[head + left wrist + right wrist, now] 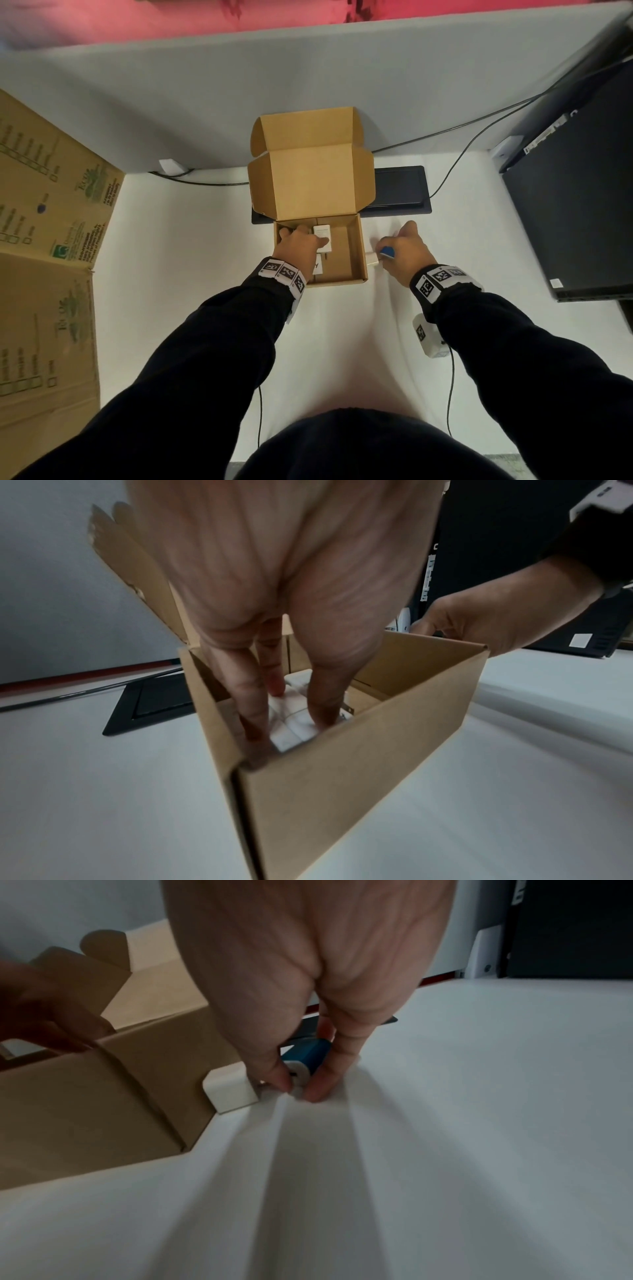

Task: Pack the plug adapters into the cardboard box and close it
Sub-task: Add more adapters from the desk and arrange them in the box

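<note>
The brown cardboard box [363, 246] stands open on the white table, its lid upright behind it. My left hand [298, 240] reaches down inside it at the left. Its thumb and fingers [253, 718] straddle and pinch a white adapter [291, 723] on the box floor. A second white adapter [322, 235] lies in the box beside the thumb. To the right of the box [103, 1096], my right hand [404, 246] pinches a blue adapter [308, 1053] with a white end, low over the table. One more white adapter [229, 1091] lies on the table against the box's right wall.
A large flattened carton [51, 240] lies along the left edge. A black computer case [575, 212] stands at the right. Behind the box are a black desk hatch [400, 188], cables and a grey partition. The white table cover is creased under the right hand.
</note>
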